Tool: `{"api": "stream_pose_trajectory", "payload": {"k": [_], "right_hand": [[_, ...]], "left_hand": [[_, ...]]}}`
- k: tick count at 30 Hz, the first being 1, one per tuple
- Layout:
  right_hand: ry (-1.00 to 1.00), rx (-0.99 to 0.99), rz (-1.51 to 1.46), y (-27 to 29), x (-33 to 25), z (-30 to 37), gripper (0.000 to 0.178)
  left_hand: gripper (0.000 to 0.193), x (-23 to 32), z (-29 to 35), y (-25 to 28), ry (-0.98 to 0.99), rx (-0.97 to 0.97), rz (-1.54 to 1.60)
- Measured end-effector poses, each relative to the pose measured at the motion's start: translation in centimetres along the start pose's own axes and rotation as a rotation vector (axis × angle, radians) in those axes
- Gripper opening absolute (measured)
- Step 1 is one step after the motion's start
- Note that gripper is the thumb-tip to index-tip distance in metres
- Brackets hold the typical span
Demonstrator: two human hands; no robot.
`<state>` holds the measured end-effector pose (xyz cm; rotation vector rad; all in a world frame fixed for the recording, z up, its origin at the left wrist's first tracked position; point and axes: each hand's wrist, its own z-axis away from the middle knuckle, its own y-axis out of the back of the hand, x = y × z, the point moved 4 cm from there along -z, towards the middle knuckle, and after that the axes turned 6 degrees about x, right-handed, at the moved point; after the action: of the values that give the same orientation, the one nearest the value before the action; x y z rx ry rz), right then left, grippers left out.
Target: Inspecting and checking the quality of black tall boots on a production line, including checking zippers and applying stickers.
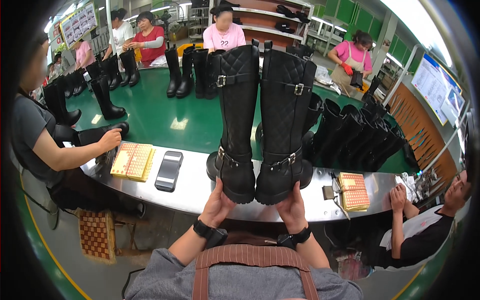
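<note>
Two tall black boots (238, 107) with quilted shafts and buckled straps stand upright side by side in front of me, heels toward me. My left hand (217, 204) grips the left boot at its heel, the thumb up against its side and the fingers partly hidden under the sole. Likewise my right hand (292, 206) is closed on the heel of the right boot (283, 110). Both boots are over the near edge of a metal work surface (200, 200); whether their soles touch it I cannot tell.
Left of the boots lie a black handheld device (169, 171) and a stack of yellow patterned cards (132, 161); another stack (354, 191) lies right. Many black boots (350, 132) crowd the green table (155, 115). Co-workers sit close on both sides, a checkered stool (96, 235) at lower left.
</note>
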<state>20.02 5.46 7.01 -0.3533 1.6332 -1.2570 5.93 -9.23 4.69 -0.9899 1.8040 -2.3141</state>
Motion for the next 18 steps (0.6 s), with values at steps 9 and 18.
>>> {"api": "stream_pose_trajectory", "payload": {"k": [9, 18], "right_hand": [[0.03, 0.056, 0.016, 0.83, 0.22, 0.08, 0.054], [0.022, 0.068, 0.005, 0.53, 0.19, -0.34, 0.057]], "left_hand": [[0.061, 0.19, -0.21, 0.62, -0.031, -0.019, 0.001], [0.058, 0.27, -0.48, 0.78, -0.07, 0.012, 0.028]]}}
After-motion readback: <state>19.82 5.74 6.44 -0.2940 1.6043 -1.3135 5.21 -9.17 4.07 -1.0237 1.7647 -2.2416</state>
